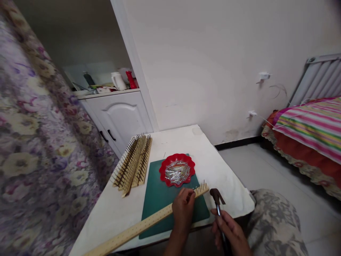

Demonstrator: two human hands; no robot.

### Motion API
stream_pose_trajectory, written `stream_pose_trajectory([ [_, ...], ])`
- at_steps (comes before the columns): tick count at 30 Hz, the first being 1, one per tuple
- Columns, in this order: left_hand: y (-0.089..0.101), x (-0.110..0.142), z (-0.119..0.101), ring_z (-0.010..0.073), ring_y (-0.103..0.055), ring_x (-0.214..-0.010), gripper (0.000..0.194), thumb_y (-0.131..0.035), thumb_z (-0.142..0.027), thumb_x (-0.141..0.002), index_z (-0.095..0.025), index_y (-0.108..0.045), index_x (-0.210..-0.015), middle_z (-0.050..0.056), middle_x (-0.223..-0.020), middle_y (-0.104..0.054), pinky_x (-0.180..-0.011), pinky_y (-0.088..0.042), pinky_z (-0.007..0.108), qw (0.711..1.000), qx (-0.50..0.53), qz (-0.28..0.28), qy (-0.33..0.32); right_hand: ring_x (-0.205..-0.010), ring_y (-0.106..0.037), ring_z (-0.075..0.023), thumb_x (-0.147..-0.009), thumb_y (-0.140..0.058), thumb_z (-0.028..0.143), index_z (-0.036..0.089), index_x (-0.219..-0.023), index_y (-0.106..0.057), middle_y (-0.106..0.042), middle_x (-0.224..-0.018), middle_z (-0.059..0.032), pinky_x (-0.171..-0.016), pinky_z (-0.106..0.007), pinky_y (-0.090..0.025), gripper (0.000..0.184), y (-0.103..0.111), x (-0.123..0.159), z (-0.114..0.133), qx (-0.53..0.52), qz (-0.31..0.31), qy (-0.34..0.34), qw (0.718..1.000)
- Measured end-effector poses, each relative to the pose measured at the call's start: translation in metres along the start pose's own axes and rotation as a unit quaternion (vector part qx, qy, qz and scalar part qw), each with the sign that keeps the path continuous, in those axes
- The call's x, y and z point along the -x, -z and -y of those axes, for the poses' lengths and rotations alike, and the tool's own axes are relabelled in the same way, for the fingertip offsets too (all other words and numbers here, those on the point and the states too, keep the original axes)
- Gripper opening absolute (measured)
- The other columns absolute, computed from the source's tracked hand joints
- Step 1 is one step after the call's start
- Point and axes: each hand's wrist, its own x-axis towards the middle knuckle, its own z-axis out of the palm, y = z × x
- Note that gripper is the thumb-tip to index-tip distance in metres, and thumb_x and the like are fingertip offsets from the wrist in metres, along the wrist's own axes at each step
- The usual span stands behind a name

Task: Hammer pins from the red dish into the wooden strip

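With my left hand I am bringing thumb and forefinger together just above the wooden strip, right of the frame's lower centre; whether a nail is sitting between the tips I cannot tell, since the fingers are hiding it. My right hand, at lower right, is closing around the handle of the hammer, whose dark head is hanging just beside the strip's studded end.

That closeness is what I am watching: a strike drifting off line could be catching the left fingertips, because they are so near the upright nails. A glancing blow could be bending a nail or knocking it askew. The strip is lying aslant, running from the lower-left edge of the frame over the green mat, and I am seeing no clamp on it, so in my judgement it could be pivoting or sliding under an uneven hit.

Farther out, the red bowl is resting just beyond the left hand, holding loose nails; a careless knuckle or jolt could be spilling them. Left of centre on the worktop, the spiky strips are lying closely grouped, their points standing up where a straying hand could be getting pricked.
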Motion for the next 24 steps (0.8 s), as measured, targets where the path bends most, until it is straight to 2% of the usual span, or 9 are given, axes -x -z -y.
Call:
stream_pose_trajectory([
  [3, 0.0, 0.0, -0.002, 0.0152, -0.058, -0.067, 0.02, -0.047, -0.027, -0.082, -0.019, -0.064, -0.075, 0.001, -0.073, -0.062, -0.059, -0.038, 0.023, 1.0, -0.009, -0.002, 0.005, -0.032, -0.049, -0.0056, -0.076, -0.062, 0.052, 0.017, -0.11, -0.054, -0.059, -0.057, 0.0053, -0.032, -0.015, -0.033, 0.049, 0.0, 0.001, 0.004, 0.016, -0.005, 0.008, 1.0],
  [6, 0.0, 0.0, -0.003, 0.0143, -0.058, -0.064, 0.019, -0.049, -0.026, -0.081, -0.019, -0.064, -0.074, 0.0, -0.071, -0.061, -0.058, -0.037, 0.023, 1.0, -0.02, -0.009, 0.008, -0.027, -0.04, -0.0027, -0.08, -0.057, 0.051, 0.017, -0.109, -0.053, -0.057, -0.052, 0.0068, -0.029, -0.013, -0.024, 0.044, -0.001, -0.001, 0.024, 0.041, 0.002, 0.028, 0.999],
  [9, -0.002, 0.001, -0.003, 0.0127, -0.057, -0.061, 0.017, -0.05, -0.024, -0.08, -0.02, -0.065, -0.074, 0.0, -0.07, -0.061, -0.057, -0.036, 0.022, 0.999, -0.029, -0.012, 0.011, -0.024, -0.04, -0.0025, -0.083, -0.052, 0.049, 0.018, -0.109, -0.051, -0.058, -0.051, 0.0069, -0.026, -0.012, -0.02, 0.04, -0.006, -0.004, 0.051, 0.076, 0.057, -0.005, 0.995],
  [12, -0.003, 0.001, -0.001, 0.012, -0.056, -0.06, 0.017, -0.05, -0.025, -0.081, -0.02, -0.064, -0.073, -0.001, -0.07, -0.061, -0.055, -0.034, 0.021, 0.999, -0.032, -0.011, 0.013, -0.023, -0.038, -0.0021, -0.084, -0.05, 0.049, 0.016, -0.106, -0.051, -0.059, -0.05, 0.006, -0.025, -0.012, -0.018, 0.04, -0.014, -0.003, 0.066, 0.103, 0.129, -0.042, 0.985],
  [15, -0.004, 0.002, 0.0, 0.0121, -0.056, -0.062, 0.017, -0.05, -0.022, -0.08, -0.02, -0.064, -0.073, -0.001, -0.07, -0.061, -0.056, -0.033, 0.021, 0.999, -0.03, -0.013, 0.011, -0.023, -0.038, -0.0018, -0.083, -0.049, 0.051, 0.015, -0.104, -0.05, -0.059, -0.05, 0.0063, -0.024, -0.012, -0.017, 0.042, -0.024, -0.003, 0.067, 0.121, 0.167, -0.048, 0.977],
  [19, -0.004, 0.002, 0.0, 0.012, -0.055, -0.062, 0.016, -0.049, -0.019, -0.079, -0.02, -0.064, -0.073, -0.001, -0.069, -0.06, -0.056, -0.032, 0.021, 1.0, -0.021, -0.008, 0.013, -0.022, -0.036, -0.0012, -0.083, -0.048, 0.052, 0.016, -0.104, -0.048, -0.059, -0.05, 0.0072, -0.025, -0.012, -0.017, 0.042, -0.034, -0.006, 0.066, 0.135, 0.145, -0.044, 0.979],
  [24, -0.004, 0.002, -0.001, 0.0118, -0.055, -0.062, 0.015, -0.049, -0.019, -0.078, -0.02, -0.063, -0.072, -0.002, -0.071, -0.061, -0.055, -0.032, 0.021, 1.0, -0.004, -0.012, 0.023, -0.021, -0.036, -0.0024, -0.083, -0.049, 0.05, 0.016, -0.102, -0.049, -0.058, -0.048, 0.008, -0.023, -0.012, -0.017, 0.039, -0.035, -0.011, 0.066, 0.136, 0.141, -0.052, 0.979],
])
